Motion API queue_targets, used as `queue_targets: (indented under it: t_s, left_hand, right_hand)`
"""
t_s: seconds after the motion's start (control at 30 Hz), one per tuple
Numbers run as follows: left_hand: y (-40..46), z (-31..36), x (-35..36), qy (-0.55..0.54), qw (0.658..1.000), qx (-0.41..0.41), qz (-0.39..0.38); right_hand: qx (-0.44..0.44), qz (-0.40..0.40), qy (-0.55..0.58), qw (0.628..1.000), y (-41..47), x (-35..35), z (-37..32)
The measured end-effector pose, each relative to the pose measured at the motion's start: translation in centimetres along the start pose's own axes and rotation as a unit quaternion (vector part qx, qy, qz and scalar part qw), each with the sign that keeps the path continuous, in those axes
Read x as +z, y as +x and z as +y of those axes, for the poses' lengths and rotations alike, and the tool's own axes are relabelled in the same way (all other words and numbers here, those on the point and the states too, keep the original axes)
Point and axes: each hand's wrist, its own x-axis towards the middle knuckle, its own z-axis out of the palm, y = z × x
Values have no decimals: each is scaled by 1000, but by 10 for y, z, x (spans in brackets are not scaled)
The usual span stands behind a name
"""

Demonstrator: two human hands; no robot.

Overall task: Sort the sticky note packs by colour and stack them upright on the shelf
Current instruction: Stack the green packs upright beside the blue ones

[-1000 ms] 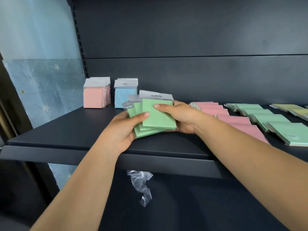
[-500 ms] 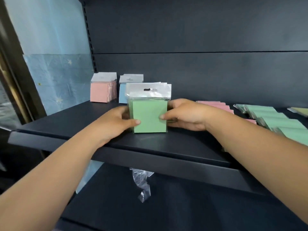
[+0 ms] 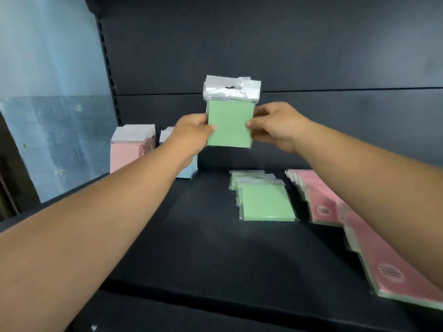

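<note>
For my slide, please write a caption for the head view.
Both hands hold green sticky note packs upright above the shelf.

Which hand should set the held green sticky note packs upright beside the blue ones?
Probably the left hand: it grips the green sticky note packs on the side nearer the upright blue packs; the right hand is farther away.
</note>
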Motion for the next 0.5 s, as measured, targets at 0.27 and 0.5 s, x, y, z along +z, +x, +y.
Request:
queue_targets:
  t_s: [0.27, 0.5]
  left_hand:
    - [69, -61, 35, -1, 999, -28, -24]
    - [66, -103, 35, 21, 998, -25, -45]
  right_hand:
    - [80, 41, -71, 993, 64, 2, 52]
    - [55, 32, -210, 976, 68, 14, 90]
